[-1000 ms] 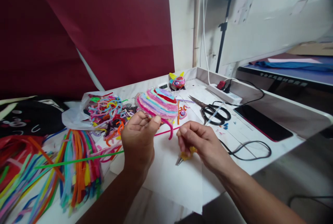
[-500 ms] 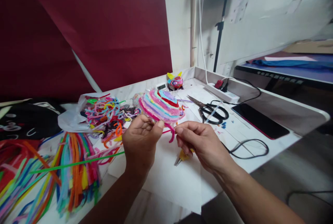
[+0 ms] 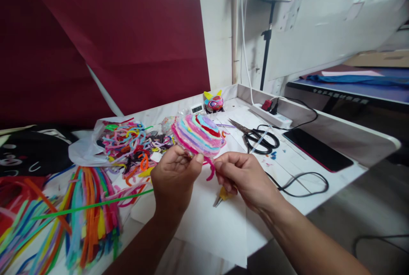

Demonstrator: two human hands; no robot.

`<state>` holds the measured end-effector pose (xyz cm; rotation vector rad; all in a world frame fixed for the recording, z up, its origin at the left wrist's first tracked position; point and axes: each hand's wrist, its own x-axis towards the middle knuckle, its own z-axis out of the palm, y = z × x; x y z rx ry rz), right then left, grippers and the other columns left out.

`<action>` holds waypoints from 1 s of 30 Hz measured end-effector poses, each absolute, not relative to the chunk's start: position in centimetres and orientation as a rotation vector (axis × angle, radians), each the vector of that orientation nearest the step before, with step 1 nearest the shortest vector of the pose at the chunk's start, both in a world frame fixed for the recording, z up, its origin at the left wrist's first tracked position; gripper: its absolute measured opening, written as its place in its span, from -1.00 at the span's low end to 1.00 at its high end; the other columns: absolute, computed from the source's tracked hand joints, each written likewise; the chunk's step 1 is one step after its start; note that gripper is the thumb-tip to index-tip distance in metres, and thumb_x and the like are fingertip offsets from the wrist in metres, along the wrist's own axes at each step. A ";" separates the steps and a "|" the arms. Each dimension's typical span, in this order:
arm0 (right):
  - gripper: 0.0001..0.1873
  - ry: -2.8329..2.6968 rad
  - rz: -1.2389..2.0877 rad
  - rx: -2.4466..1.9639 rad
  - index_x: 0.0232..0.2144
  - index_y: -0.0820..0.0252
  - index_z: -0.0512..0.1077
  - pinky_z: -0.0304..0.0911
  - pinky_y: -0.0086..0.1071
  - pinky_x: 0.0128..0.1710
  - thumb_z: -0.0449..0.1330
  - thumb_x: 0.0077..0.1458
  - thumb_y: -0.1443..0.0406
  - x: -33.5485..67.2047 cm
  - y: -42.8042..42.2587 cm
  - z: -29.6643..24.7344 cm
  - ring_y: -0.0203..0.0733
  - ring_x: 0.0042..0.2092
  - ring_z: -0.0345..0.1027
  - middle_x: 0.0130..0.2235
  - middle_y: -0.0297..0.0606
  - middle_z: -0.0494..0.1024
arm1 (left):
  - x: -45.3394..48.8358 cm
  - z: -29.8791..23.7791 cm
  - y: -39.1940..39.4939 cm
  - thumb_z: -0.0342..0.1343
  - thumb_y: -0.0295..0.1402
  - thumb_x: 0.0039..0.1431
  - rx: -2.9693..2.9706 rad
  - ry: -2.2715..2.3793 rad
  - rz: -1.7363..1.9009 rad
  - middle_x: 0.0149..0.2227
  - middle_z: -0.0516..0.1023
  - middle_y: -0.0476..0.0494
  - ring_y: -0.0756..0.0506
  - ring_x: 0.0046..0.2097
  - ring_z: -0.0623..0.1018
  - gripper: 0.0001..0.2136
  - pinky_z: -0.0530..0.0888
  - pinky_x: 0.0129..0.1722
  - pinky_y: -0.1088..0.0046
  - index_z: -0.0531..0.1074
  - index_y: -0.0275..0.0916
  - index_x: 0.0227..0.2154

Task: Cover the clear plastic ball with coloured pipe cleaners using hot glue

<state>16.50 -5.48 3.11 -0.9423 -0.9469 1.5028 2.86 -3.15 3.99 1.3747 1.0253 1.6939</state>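
My left hand (image 3: 177,177) is closed on the lower edge of a domed craft piece (image 3: 200,134) covered in rows of fuzzy pipe cleaner, striped pink, purple, blue and red. The thumb lies on the near rim; the other fingers are partly hidden beneath. From that rim the loose end of a pink pipe cleaner (image 3: 211,172) curls downward. Pinched together at its bend are the thumb and forefinger of my right hand (image 3: 241,177); the exact contact is hard to make out. Below the right fingers, a yellow glue gun (image 3: 223,196) with a metal nozzle is partly covered.
Black-handled scissors (image 3: 255,136), a phone (image 3: 318,149) and a power strip (image 3: 271,115) lie right. Left are bundled pipe cleaners (image 3: 92,215) and a plastic bag (image 3: 81,151) beside cut pieces. A small horned figure (image 3: 214,102) stands behind. White paper (image 3: 211,232) lies below my hands.
Both hands keep nearly the same grip. The domed piece is tilted slightly, and the pink end sits a little lower in view. The whole view has shifted slightly.
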 end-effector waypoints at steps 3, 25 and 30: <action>-0.77 -1.035 1.413 -0.998 -0.61 0.24 0.40 -0.03 -0.58 -0.70 0.25 -0.07 0.20 16.5 -5.6 3.1 -0.48 -0.68 0.10 -0.66 -0.40 0.43 | 3.0 4.1 -3.2 0.28 -0.48 -0.15 1.406 1.021 1.705 -0.67 0.36 0.14 0.14 -0.64 0.31 -0.82 0.29 -0.64 0.70 0.35 -0.26 -0.61; -0.83 -0.959 1.269 -1.070 -0.65 0.20 0.34 -0.10 -0.54 -0.70 0.16 -0.09 0.29 15.8 -4.7 2.2 -0.45 -0.68 0.04 -0.69 -0.45 0.34 | 3.5 3.4 -3.4 0.27 -0.43 -0.16 1.458 1.214 1.773 -0.69 0.36 0.14 0.11 -0.63 0.36 -0.81 0.33 -0.63 0.68 0.32 -0.23 -0.62; -0.87 -1.118 0.848 -1.230 -0.58 0.20 0.35 0.03 -0.49 -0.59 0.16 -0.05 0.30 15.5 -5.3 2.1 -0.40 -0.59 0.13 -0.61 -0.41 0.39 | 3.7 3.5 -3.8 0.26 -0.40 -0.14 1.563 1.244 1.769 -0.66 0.44 0.10 0.07 -0.62 0.43 -0.83 0.35 -0.64 0.65 0.35 -0.23 -0.63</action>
